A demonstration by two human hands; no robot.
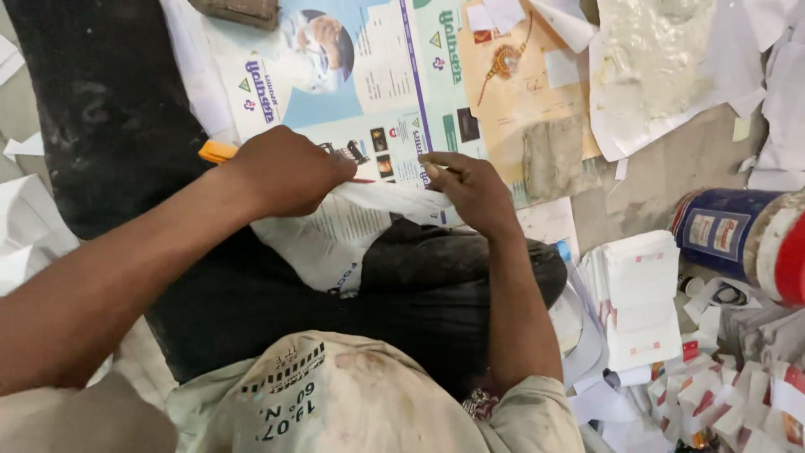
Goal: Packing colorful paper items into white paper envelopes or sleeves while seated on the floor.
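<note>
Nearest the camera: a stained printed sack (335, 403) across the lap, dark cloth (453, 277) beyond it. Right of the forearm, a stack of white folded paper pieces (641, 294), with a heap of red-and-white scraps (738, 403) lower right.

At the working point: left hand (285, 172) closed in a fist, fingers curled tight around an orange-handled tool (216, 152); only the handle end visible past the back of the fist, blade or tip hidden, kind not determinable. Right hand (474, 189) with fingers pressed together, pinching the edge of a white paper strip (381, 197). Strip stretched between the two hands, just below both sets of fingers, over a printed sheet (369, 75).

Beyond the fingers: printed sheet spread flat on the dark mat (109, 109); farther out, an orange card with a beaded ornament (507, 63), a crumpled whitish sheet (654, 59). Far right of the right fingers, a blue tin (721, 231) lying on its side beside a red-and-white container (784, 247).

Risks, as judged: hidden tool end close to the right fingertips, so a slip along the strip could nick them; uneven tension could tear or skew the strip; printed sheet beneath could get scored; loose scraps nearby could mix with finished pieces.
</note>
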